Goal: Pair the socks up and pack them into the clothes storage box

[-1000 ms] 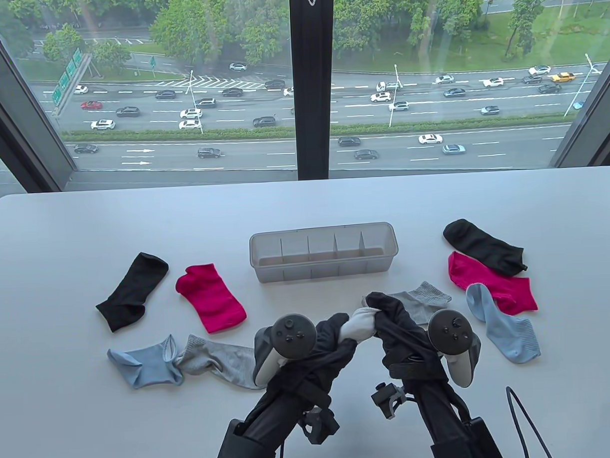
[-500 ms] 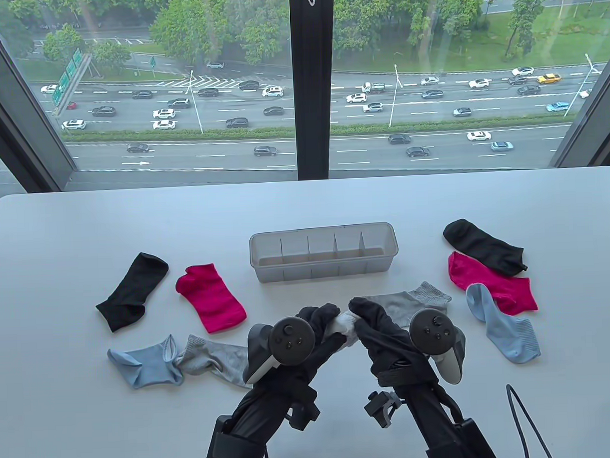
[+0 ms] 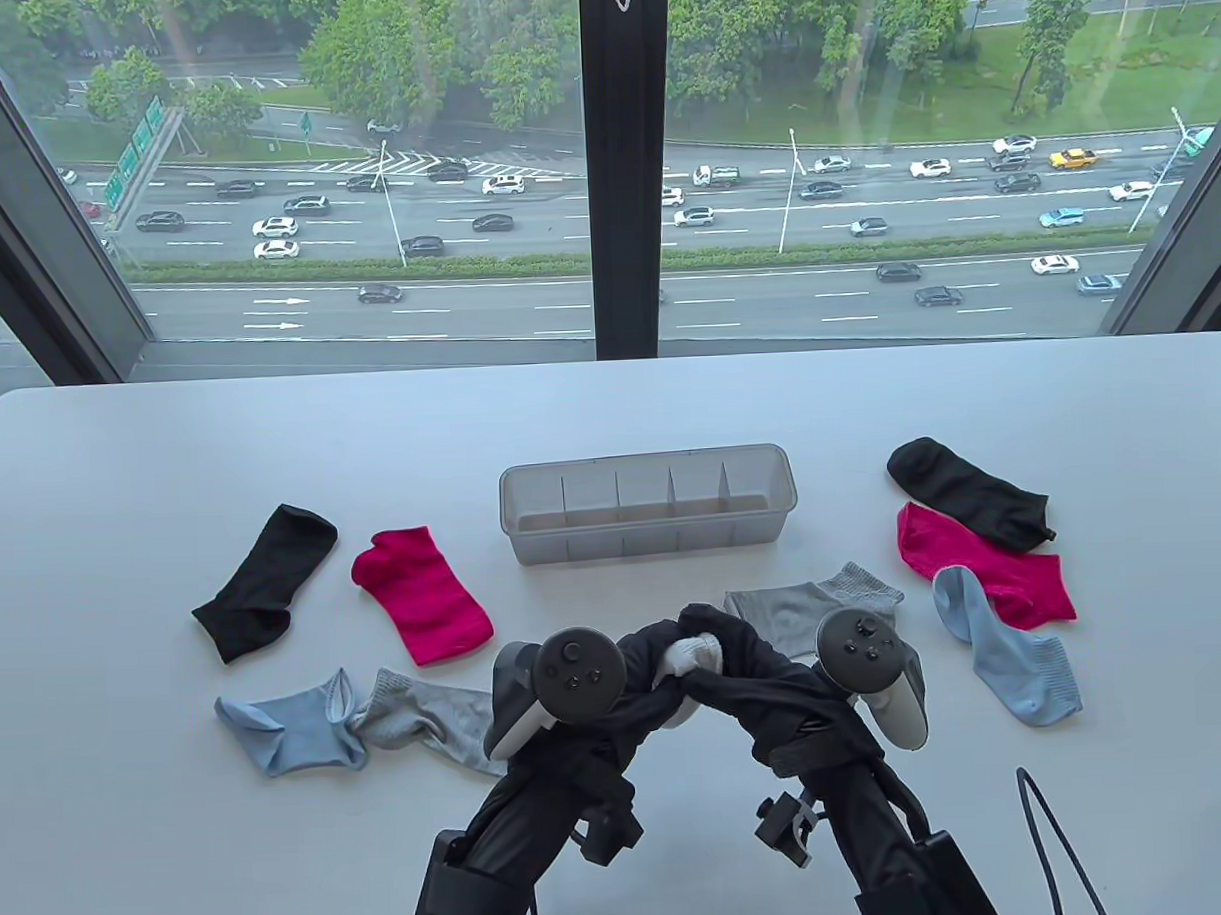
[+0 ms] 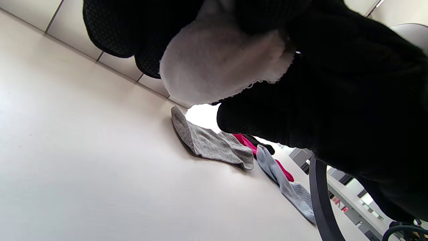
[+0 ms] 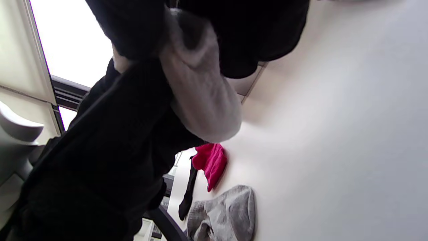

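Observation:
Both gloved hands meet above the table's near middle and hold a white sock bundle point(image 3: 696, 657) between them. My left hand point(image 3: 649, 656) curls round it from the left, my right hand point(image 3: 725, 646) from the right. The left wrist view shows the white sock bundle point(image 4: 217, 67) wrapped by black fingers point(image 4: 301, 110); in the right wrist view the white sock bundle point(image 5: 200, 97) hangs below them. The clear storage box point(image 3: 648, 504) with several empty compartments stands just beyond the hands.
Left of the box lie a black sock point(image 3: 265, 582), a pink sock point(image 3: 423, 596), a light blue sock point(image 3: 295, 727) and a grey sock point(image 3: 430, 722). On the right lie a grey sock point(image 3: 806, 603), a black sock point(image 3: 967, 492), a pink sock point(image 3: 984, 562) and a blue sock point(image 3: 1008, 659).
The hands have closed together around the white socks, which went from a stretched roll to a small bundle. Both hands drifted slightly left and toward each other.

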